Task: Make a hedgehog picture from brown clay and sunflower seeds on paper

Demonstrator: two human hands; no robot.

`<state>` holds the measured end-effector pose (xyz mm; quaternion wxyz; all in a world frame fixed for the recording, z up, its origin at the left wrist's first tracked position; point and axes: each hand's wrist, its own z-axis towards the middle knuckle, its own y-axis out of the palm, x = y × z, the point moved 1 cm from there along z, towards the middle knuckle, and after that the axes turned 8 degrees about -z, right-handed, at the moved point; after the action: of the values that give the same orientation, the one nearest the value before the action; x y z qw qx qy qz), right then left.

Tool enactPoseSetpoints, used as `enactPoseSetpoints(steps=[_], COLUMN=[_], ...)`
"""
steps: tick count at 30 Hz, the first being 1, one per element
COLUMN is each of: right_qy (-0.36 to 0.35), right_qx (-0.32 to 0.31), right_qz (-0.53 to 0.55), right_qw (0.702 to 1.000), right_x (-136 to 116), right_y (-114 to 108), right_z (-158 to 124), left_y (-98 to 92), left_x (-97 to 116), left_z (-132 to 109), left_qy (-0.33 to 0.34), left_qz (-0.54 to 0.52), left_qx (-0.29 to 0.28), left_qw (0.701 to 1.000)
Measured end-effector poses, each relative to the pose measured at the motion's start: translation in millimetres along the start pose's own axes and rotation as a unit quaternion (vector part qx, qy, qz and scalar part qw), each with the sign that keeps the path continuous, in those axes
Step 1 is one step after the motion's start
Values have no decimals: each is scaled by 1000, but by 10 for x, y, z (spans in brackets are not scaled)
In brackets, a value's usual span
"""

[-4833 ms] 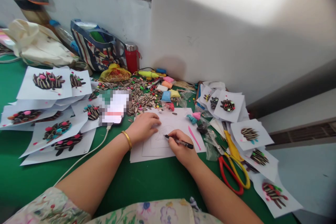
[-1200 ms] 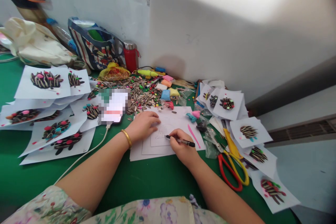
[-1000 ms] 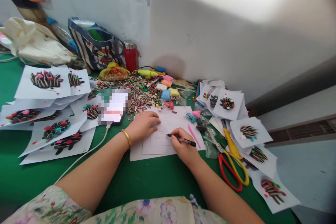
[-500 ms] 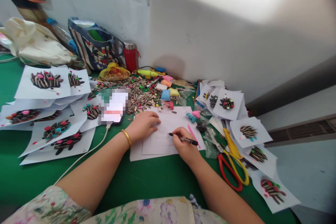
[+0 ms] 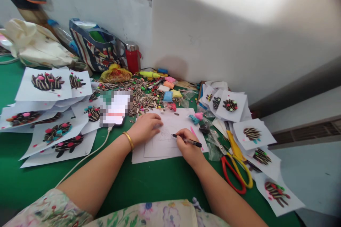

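Observation:
Between my hands lie stacked white sheets of paper [image 5: 160, 150] with a faint pencil-like drawing [image 5: 165, 134] on the top one. My left hand [image 5: 146, 126] rests on the left part of the paper, fingers stretched out flat. My right hand [image 5: 188, 145] grips a black pen [image 5: 194, 143], its tip at or just above the paper beside the drawing. A single sunflower seed [image 5: 176, 114] lies near the top of the sheets. To the right of them is a thin pink stick [image 5: 195, 135]. The phone [image 5: 115, 108] with a blurred screen sits left of my left hand.
Sunflower seeds [image 5: 142, 95] spread behind the paper, with small clay packets [image 5: 168, 96] beside them. Red-and-yellow scissors [image 5: 234, 173] lie at right. Seed-picture sheets [image 5: 53, 90] pile at left, more sheets [image 5: 253, 134] at right. A white cable [image 5: 87, 158] crosses the green table [image 5: 149, 181].
My right hand and the pen have shifted very slightly to the right. My left hand stays in place on the paper.

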<state>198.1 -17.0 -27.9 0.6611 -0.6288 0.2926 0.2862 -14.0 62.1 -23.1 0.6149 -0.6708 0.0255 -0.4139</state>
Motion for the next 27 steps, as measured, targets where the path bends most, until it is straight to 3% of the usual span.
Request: enactPoseSetpoints(steps=[27], right_qy=[-38], right_qx=[-32], right_qz=[-7], right_qw=[999], right_x=[-109], right_y=[81], right_z=[-102], left_y=[-13], left_x=[21], left_z=[-12], left_qy=[1], left_qz=[-2], left_qx=[2], left_qw=[1000])
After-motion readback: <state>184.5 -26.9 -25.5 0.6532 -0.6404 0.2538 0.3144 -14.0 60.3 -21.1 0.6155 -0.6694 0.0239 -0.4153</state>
